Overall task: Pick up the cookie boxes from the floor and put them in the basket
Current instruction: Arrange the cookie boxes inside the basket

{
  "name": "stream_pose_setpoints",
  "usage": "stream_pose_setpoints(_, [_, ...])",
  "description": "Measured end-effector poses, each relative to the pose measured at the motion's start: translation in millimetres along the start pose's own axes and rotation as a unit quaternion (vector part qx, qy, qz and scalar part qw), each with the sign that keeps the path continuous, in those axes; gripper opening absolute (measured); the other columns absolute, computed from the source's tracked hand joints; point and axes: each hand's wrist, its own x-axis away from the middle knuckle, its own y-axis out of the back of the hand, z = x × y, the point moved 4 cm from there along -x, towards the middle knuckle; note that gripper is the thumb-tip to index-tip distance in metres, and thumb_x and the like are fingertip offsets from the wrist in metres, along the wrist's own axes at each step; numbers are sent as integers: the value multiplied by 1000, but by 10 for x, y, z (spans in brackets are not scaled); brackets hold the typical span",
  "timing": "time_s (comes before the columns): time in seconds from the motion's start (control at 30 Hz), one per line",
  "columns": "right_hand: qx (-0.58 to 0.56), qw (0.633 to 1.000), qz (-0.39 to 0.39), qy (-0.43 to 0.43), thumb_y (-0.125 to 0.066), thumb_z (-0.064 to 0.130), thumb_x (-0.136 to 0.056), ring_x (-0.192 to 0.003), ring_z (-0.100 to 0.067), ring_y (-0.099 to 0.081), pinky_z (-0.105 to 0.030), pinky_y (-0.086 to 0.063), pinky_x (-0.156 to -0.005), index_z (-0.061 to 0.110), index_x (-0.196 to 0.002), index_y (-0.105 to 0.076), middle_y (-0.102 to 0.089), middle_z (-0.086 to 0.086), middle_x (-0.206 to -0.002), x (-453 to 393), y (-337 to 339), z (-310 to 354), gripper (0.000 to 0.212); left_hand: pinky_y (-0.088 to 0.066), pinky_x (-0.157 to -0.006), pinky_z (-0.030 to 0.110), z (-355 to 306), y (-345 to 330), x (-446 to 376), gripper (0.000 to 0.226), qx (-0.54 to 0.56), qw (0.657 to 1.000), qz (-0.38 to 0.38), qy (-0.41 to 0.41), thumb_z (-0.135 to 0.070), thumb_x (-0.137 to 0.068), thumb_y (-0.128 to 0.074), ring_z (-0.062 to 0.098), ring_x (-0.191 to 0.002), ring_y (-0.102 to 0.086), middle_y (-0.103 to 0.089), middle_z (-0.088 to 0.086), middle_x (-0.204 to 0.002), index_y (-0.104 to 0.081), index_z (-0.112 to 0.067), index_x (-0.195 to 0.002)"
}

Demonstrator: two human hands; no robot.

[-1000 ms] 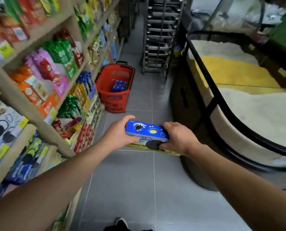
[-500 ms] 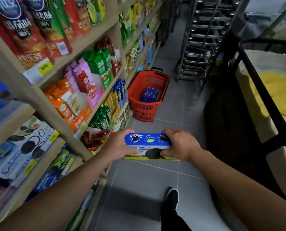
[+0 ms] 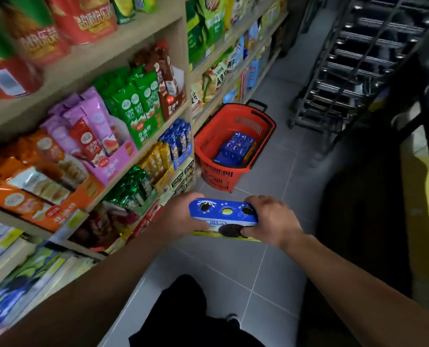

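While red basket [image 3: 263, 136] sits ahead on floor holding blue boxes [image 3: 236, 147], left hand [image 3: 181, 219] and right hand [image 3: 271, 221] each clasp one end of blue cookie box [image 3: 221, 214]

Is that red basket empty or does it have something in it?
Not empty: blue cookie boxes lie inside the red basket.

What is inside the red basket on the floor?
The red basket holds several blue cookie boxes stacked toward its right side. Whatever lies beneath them is covered, and the near wall hides part of the bottom.
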Motion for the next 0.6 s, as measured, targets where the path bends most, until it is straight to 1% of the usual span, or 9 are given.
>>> stream_pose_setpoints(0.1, [15,1000,10,7,-65,70,-67,-96,-18,-56,-35,-50,-85,35,-117,-51,-61,9,-105,-505,118,-300,63,-51,-68,24,21,-33,-529,62,34,999,-2,-2,-56,-52,-75,1,-83,-66,-71,-9,-92,-66,-23,-104])
stream_pose_setpoints(0.17, [21,1000,17,1,-66,73,-66,-93,-17,-57,-34,-51,-82,36,-115,-50,-60,11,-101,-918,152,-494,64,-50,-69,23,48,-26,-966,63,54,999,4,3,-62,-51,-74,-1,-84,-66,-71,-10,-92,-66,-28,-103])
stream_pose_setpoints(0.23, [11,1000,15,-14,-66,78,-63,-87,-14,-57,-34,-53,-77,38,-111,-49,-59,13,-96,-1373,198,-669,64,-47,-68,24,52,38,-1468,61,49,999,0,-13,-65,-51,-71,0,-80,-64,-71,-8,-88,-66,-26,-98])
stream_pose_setpoints(0.3, [11,999,17,-25,-69,74,-62,-85,-14,-58,-34,-54,-76,39,-109,-49,-60,13,-95,-1784,268,-801,62,-45,-66,25,50,129,-1935,65,23,999,1,-33,-66,-49,-66,6,-78,-62,-69,-6,-84,-67,-19,-94])
stream_pose_setpoints(0.37, [7,999,26,-40,-71,66,-64,-88,-16,-59,-33,-52,-77,38,-110,-50,-60,12,-97,-2131,318,-924,58,-46,-67,23,110,200,-2357,65,7,1000,13,-18,-65,-47,-67,3,-79,-62,-68,-9,-88,-65,-25,-97])
stream_pose_setpoints(0.43, [0,998,28,-57,-69,70,-64,-88,-18,-58,-31,-50,-76,38,-109,-50,-60,11,-96,-2386,384,-1015,59,-45,-70,16,167,256,-2702,65,5,999,34,-11,-63,-48,-70,4,-85,-63,-66,-11,-93,-62,-32,-105])
stream_pose_setpoints(0.47, [-5,997,30,-65,-68,74,-64,-89,-18,-57,-31,-49,-77,38,-110,-50,-59,10,-97,-2534,422,-1083,61,-43,-70,12,187,281,-2905,68,1,999,47,-9,-63,-50,-72,5,-87,-63,-66,-10,-96,-62,-30,-108])
stream_pose_setpoints(0.53, [-6,997,43,-71,-65,77,-66,-92,-19,-57,-32,-47,-80,38,-114,-51,-60,9,-101,-2754,505,-1177,63,-38,-72,3,164,316,-3215,76,-17,998,63,-14,-59,-51,-75,7,-93,-62,-66,-6,-104,-62,-21,-116])
stream_pose_setpoints(0.6, [-11,995,58,-80,-63,78,-66,-95,-20,-57,-34,-47,-85,38,-117,-50,-60,9,-105,-3014,593,-1312,66,-37,-73,2,127,350,-3534,79,-18,998,67,-11,-52,-51,-77,6,-94,-59,-63,-7,-106,-62,-17,-120])
